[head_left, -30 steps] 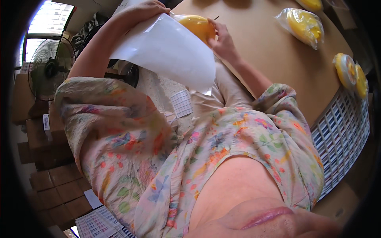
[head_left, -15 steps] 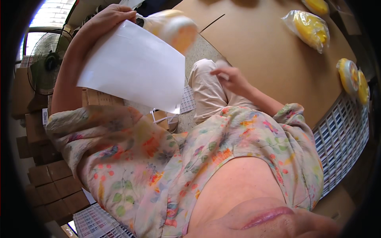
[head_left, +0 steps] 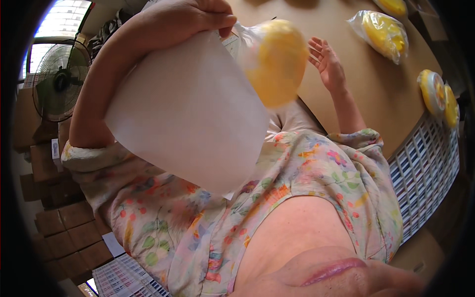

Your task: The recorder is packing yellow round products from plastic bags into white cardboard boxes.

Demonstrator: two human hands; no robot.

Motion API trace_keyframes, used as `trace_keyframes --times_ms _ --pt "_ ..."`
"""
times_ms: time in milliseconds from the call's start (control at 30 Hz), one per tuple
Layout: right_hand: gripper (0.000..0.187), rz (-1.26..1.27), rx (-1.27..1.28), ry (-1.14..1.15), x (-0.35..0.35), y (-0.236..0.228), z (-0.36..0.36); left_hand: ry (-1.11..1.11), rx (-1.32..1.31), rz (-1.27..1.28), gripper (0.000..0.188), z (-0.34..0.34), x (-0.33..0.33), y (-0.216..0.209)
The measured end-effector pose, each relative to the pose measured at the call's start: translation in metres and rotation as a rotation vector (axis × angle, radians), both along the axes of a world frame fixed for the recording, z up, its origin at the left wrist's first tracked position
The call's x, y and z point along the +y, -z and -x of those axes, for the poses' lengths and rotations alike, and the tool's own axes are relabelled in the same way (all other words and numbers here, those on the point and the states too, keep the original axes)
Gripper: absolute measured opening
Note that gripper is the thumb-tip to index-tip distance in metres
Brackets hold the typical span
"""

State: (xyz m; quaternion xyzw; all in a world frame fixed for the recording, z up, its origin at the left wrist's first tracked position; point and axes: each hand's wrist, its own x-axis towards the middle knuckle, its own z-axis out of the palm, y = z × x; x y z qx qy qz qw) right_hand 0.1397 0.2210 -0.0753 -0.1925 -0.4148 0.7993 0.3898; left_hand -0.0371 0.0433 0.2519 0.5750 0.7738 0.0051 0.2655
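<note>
At the upper left, my left hand [head_left: 210, 20] is raised and closed, pinching the top edge of a white sheet [head_left: 188, 109]. The sheet hangs over my lap and hides part of my legs. From the same fingers hangs a clear plastic bag [head_left: 247, 37] holding a round yellow item [head_left: 282, 62]; its exact kind is hard to make out. My right hand [head_left: 327, 67] is open above the table, fingers spread, holding nothing. It is just right of the bagged yellow item and apart from it.
On the brown table [head_left: 356, 94] lie a bagged yellow item [head_left: 383, 37] and round yellow packs [head_left: 435, 94] at the right edge. A sheet printed with rows [head_left: 425, 173] is at the right. A fan [head_left: 60, 79] and stacked cardboard boxes [head_left: 74, 232] stand at the left.
My left hand has moved right and closer, bringing the white sheet and bagged yellow item with it. My right hand has risen from near my knee to above the table and opened.
</note>
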Motion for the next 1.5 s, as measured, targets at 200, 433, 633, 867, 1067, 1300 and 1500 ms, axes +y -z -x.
trace_keyframes --times_ms 200,433,633,867,1067,1300,1500 --pt "0.066 0.126 0.079 -0.16 0.016 0.005 -0.006 0.15 -0.066 -0.044 0.025 -0.013 0.008 -0.002" --pt "0.098 0.138 0.229 -0.526 -0.007 0.001 -0.001 0.239 -0.141 -0.108 0.025 -0.01 0.028 0.016" --pt "0.119 -0.343 0.123 -0.751 -0.003 0.0 -0.015 0.074 -0.557 -0.225 0.026 0.018 0.057 0.085" --pt "0.093 0.244 0.251 -0.535 0.032 0.061 -0.016 0.09 -1.37 -0.41 0.017 0.029 0.09 0.161" --pt "0.074 0.023 0.142 -0.141 0.025 0.028 -0.044 -0.037 -1.516 -0.462 0.02 0.053 0.1 0.23" --pt "0.073 -1.114 -0.669 0.536 0.006 0.003 -0.084 -0.145 -0.947 -0.34 0.047 0.039 0.067 0.249" --pt "0.047 -1.982 -0.903 0.48 -0.065 0.02 -0.094 -0.15 -1.005 -0.244 0.067 0.008 0.061 0.289"
